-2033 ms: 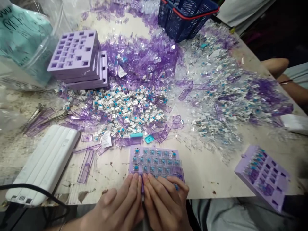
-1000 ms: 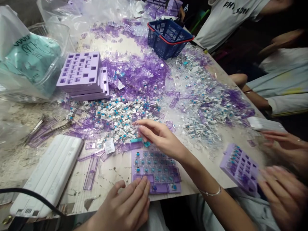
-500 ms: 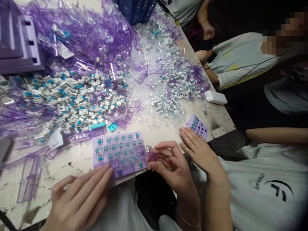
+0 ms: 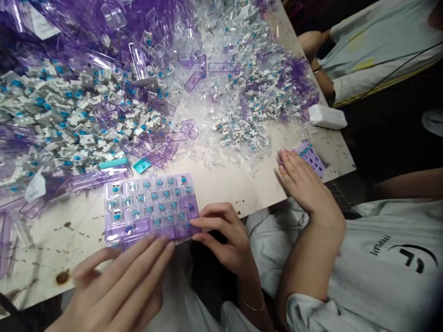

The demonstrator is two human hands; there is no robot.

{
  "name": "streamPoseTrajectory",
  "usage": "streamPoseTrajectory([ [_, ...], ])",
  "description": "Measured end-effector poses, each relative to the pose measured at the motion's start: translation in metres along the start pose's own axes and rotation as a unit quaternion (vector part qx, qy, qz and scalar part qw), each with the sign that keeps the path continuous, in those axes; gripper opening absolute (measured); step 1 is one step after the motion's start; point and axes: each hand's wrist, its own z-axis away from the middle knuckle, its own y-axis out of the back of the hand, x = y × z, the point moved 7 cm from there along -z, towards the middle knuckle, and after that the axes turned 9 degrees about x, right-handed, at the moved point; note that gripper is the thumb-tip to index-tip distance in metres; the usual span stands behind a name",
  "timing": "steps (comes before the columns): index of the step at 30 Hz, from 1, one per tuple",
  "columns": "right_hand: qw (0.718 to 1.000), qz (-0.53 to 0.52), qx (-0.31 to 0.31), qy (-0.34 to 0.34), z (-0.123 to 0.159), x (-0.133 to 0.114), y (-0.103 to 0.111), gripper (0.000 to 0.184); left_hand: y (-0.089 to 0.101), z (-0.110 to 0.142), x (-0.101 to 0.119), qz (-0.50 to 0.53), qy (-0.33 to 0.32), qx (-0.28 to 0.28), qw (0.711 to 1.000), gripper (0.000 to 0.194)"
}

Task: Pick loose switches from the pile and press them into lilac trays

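A light-purple keypad [image 4: 108,198] lies near the table's front edge. Rows of switches with blue centres and clear keycaps cover it, and longer see-through purple keycaps [image 4: 138,227] sit along its near side and right corner. My left hand [image 4: 121,281] is stretched out, slightly blurred, its fingertips over the near edge and hiding part of it. At the right corner, the thumb and forefinger of my right hand [image 4: 224,237] close on the keypad's edge. Whether a loose keycap is also between them is hard to make out.
Heaps of white-and-blue switches [image 4: 79,115] and clear purple keycaps [image 4: 148,99] spread across the table [image 4: 221,184]. Turquoise pieces [image 4: 141,166] lie behind the keypad. At right, a co-worker's hand [image 4: 304,184] touches another purple keypad [image 4: 313,159]; a white block [image 4: 327,116] lies beyond.
My right hand, which held a clear purple keycap beside the keypad, has come to its right corner. A long purple keycap now shows at the near left. The view has shifted.
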Motion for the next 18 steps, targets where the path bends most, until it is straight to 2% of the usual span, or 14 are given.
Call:
streamPoseTrajectory([
  [3, 0.995, -0.094, 0.027, -0.026, 0.002, -0.009, -0.006, 0.014, -0.019, -0.013, 0.012, -0.025, -0.027, -0.004, 0.999, 0.030],
  [7, 0.992, -0.120, 0.019, -0.017, 0.001, -0.004, -0.004, 0.026, -0.023, -0.010, 0.015, -0.043, -0.048, -0.010, 0.998, 0.028],
  [9, 0.995, -0.103, 0.008, -0.011, 0.005, -0.003, -0.008, 0.029, -0.022, -0.008, 0.013, -0.042, -0.053, -0.015, 0.998, 0.027],
  [13, 1.000, 0.011, -0.027, -0.004, 0.012, 0.000, -0.014, 0.025, -0.028, -0.006, 0.012, -0.031, -0.074, -0.062, 0.995, 0.033],
  [15, 0.999, 0.035, -0.021, -0.010, 0.008, 0.015, 0.003, 0.026, -0.030, -0.005, 0.012, -0.026, -0.083, -0.068, 0.994, 0.035],
  [18, 0.996, 0.081, 0.020, -0.031, -0.008, 0.065, 0.057, 0.039, -0.029, -0.005, 0.014, -0.012, -0.098, -0.047, 0.994, 0.029],
])
